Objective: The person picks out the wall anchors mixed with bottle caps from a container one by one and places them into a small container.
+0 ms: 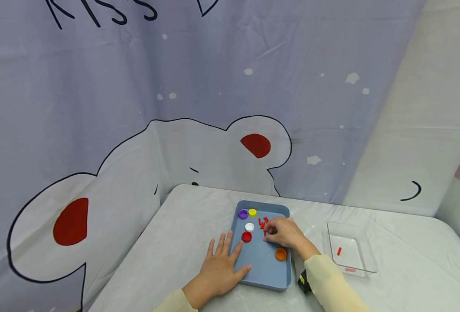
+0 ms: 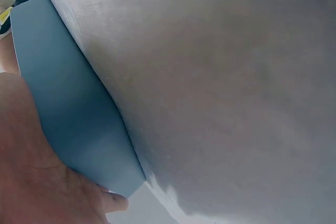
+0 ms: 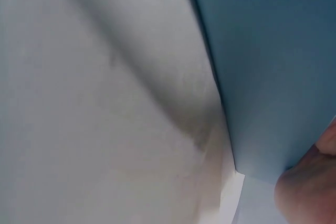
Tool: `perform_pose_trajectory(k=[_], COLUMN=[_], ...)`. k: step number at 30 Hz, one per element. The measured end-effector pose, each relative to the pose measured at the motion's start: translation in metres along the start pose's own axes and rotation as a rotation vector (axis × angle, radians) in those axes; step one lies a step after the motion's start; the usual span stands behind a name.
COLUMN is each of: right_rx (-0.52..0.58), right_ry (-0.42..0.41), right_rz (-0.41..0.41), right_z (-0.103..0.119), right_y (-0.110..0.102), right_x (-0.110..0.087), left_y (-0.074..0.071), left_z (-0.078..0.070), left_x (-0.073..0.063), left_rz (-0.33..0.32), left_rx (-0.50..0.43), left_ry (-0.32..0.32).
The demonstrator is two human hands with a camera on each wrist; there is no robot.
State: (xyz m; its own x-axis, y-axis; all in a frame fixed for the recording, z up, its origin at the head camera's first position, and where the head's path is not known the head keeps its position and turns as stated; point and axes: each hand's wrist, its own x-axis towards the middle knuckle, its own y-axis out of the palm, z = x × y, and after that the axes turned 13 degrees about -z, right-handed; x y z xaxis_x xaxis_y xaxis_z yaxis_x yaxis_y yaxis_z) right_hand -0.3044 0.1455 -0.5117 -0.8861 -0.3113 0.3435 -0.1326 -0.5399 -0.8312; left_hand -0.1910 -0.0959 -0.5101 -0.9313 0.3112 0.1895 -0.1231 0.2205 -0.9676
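Observation:
A blue-grey tray (image 1: 259, 271) lies on the table. My left hand (image 1: 219, 268) rests with spread, straight fingers over its left edge; in the left wrist view the palm is against the tray's side. My right hand (image 1: 286, 234) reaches over the right side, and its thumb and forefinger pinch a short red stick (image 1: 265, 234). Several more red sticks (image 1: 262, 225) lie just beyond those fingertips. Left of them sit a white cap (image 1: 249, 227) and a red cap (image 1: 246, 237). The right wrist view shows only part of the hand, with the fingertips hidden.
Purple (image 1: 243, 214) and yellow caps (image 1: 252, 212) sit at the tray's far end, an orange cap (image 1: 281, 254) near its right edge. To the right stands a clear box (image 1: 350, 242) with a red stick (image 1: 339, 251) inside. A printed curtain (image 1: 214, 86) hangs behind the table.

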Motion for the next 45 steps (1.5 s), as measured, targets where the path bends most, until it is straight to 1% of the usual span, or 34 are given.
perform_pose_trajectory(k=[6, 13, 16, 18, 23, 28, 35, 39, 45], right_rx=[-0.017, -0.039, 0.004, 0.065, 0.192, 0.234, 0.35, 0.375, 0.398], right_ry=[0.025, 0.027, 0.035, 0.042, 0.029, -0.002, 0.034, 0.03, 0.043], right_rz=[0.017, 0.005, -0.004, -0.011, -0.045, -0.104, -0.152, -0.194, -0.229], right_z=[0.004, 0.005, 0.005, 0.004, 0.008, 0.012, 0.007, 0.005, -0.001], right_y=[-0.002, 0.0, -0.001, -0.004, -0.02, -0.041, -0.064, -0.074, -0.089], right_x=[0.002, 0.001, 0.0, -0.001, -0.005, -0.013, -0.028, -0.037, -0.052], left_y=[0.0, 0.0, 0.0, 0.001, 0.003, 0.004, 0.003, 0.001, 0.0], left_z=[0.0, 0.0, 0.0, 0.0, 0.001, 0.001, 0.001, 0.0, -0.001], left_x=[0.0, 0.0, -0.001, -0.001, -0.001, -0.001, -0.001, -0.002, -0.002], left_rz=[0.003, 0.008, 0.008, 0.007, 0.005, -0.002, -0.006, -0.003, -0.012], left_rx=[0.008, 0.002, 0.001, 0.001, 0.001, 0.003, -0.003, -0.009, -0.023], left_ry=[0.0, -0.002, -0.005, -0.006, -0.007, -0.007, -0.01, -0.01, -0.007])
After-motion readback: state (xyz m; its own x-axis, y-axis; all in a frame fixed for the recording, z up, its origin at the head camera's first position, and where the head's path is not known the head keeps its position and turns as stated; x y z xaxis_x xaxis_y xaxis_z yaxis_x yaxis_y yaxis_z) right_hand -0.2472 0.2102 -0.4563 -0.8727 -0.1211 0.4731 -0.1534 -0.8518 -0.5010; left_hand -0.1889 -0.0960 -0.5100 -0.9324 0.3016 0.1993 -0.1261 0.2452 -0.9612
